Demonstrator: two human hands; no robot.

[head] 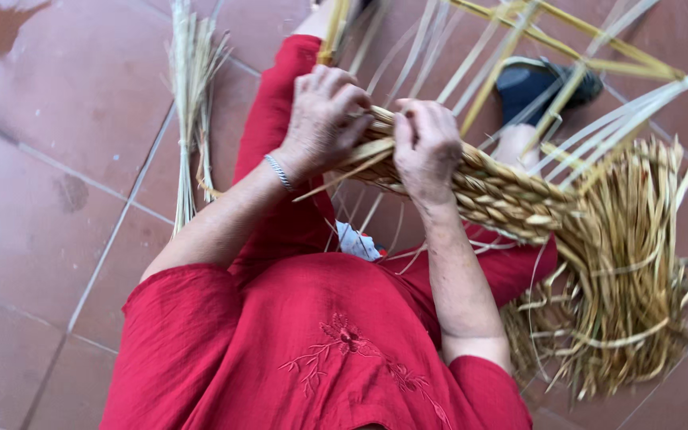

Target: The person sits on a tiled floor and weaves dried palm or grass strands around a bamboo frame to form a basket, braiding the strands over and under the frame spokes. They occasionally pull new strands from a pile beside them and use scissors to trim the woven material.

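A wide braided band of pale yellow straw (503, 195) runs from the middle of the view down to the right. My left hand (324, 115) grips its upper end, a thin bracelet on the wrist. My right hand (428, 147) clasps the braid right beside it, fingers curled over the strands. Loose flat straw strands (471, 56) fan up and away from the working end between both hands. The finished braid ends in a shaggy mass of straw ends (631, 271) at the right.
A bundle of loose straw stalks (189, 87) lies on the reddish tiled floor (49, 199) at the left. My red dress (304, 334) fills the foreground. A dark blue shoe (531, 80) shows behind the strands at upper right.
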